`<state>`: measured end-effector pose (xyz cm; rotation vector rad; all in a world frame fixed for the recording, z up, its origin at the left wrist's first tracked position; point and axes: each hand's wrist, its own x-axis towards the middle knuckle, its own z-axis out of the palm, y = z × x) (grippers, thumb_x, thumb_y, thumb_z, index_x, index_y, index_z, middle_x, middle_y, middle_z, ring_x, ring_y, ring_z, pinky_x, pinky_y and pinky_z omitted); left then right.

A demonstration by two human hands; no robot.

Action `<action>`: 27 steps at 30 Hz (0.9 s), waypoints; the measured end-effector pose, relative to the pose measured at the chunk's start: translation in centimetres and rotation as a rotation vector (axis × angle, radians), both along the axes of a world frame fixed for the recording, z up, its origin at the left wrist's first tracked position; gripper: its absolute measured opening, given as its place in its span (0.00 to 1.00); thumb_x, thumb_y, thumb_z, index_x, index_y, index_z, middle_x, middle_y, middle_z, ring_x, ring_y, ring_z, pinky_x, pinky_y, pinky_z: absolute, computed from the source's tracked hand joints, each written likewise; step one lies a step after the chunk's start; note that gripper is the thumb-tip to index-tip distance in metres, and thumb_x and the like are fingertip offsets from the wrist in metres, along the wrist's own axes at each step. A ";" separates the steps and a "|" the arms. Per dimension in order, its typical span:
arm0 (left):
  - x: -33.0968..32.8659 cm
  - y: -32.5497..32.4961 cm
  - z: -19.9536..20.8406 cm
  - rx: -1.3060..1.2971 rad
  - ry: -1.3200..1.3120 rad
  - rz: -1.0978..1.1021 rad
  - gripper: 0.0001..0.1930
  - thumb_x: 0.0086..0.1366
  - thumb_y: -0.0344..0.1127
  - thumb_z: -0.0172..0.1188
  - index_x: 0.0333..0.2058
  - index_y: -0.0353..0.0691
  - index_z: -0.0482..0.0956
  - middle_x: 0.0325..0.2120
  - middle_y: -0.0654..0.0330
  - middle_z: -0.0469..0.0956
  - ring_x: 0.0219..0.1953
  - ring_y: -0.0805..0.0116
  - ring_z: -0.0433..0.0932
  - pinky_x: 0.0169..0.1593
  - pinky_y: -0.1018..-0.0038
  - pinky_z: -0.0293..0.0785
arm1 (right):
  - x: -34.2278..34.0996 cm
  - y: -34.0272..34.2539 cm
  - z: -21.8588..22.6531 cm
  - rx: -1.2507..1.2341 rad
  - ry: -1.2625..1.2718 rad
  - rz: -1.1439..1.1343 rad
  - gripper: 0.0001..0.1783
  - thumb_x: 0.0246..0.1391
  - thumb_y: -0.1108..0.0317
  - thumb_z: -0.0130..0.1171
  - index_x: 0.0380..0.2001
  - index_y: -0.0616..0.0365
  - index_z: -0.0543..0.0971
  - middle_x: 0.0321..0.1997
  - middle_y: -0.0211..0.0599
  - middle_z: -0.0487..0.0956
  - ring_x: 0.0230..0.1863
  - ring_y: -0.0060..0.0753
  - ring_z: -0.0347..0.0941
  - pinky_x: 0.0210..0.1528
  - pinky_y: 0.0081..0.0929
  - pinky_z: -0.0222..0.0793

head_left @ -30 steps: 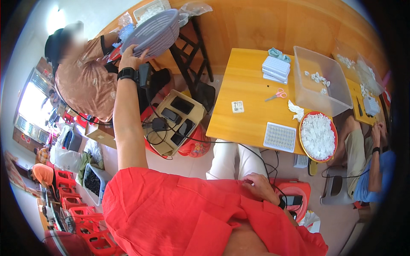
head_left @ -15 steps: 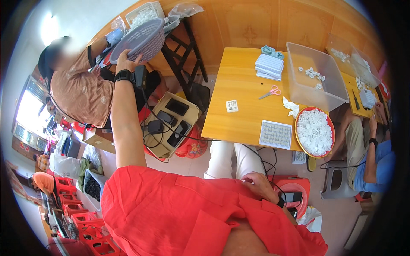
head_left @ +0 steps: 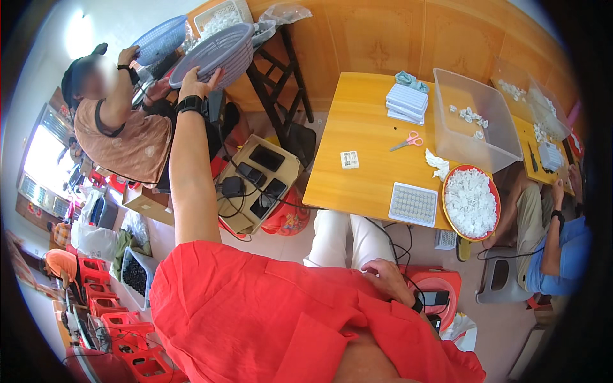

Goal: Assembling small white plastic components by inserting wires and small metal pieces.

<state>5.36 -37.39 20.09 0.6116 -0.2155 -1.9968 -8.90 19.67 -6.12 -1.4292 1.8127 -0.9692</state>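
Note:
My left hand (head_left: 199,84), at the end of the outstretched arm, is closed on the rim of a grey plastic basket (head_left: 220,54), which is tilted at the upper left. Beside that basket a co-worker (head_left: 124,137) in a brown shirt holds up a blue basket (head_left: 159,41). My right hand (head_left: 387,281) rests on my lap over the white trousers (head_left: 332,236), fingers loosely bent, and nothing shows in it. In front of me on the yellow table (head_left: 357,127) are pink-handled scissors (head_left: 408,140), a white tray of small parts (head_left: 414,203) and a round red container of white pieces (head_left: 472,201).
A clear plastic bin (head_left: 476,121) and stacked white trays (head_left: 407,102) stand on the table's far side. A cardboard box of black devices (head_left: 258,185) with cables sits to the left. Another person (head_left: 562,249) in blue sits at the right. Red stools (head_left: 128,325) line the lower left.
The co-worker has raised the blue basket into view beside the grey one. My left hand still grips the grey basket, shifted slightly right in the picture. My right hand stays on my lap.

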 end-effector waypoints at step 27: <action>-1.1 4.6 1.8 -0.268 0.016 -0.046 0.16 0.59 0.26 0.46 0.44 0.24 0.64 0.49 0.36 0.56 0.52 0.27 0.56 0.44 0.52 0.76 | 0.0 0.5 -1.0 -0.015 0.027 -0.054 0.09 0.44 0.68 0.58 0.28 0.61 0.78 0.28 0.44 0.77 0.31 0.44 0.73 0.34 0.32 0.68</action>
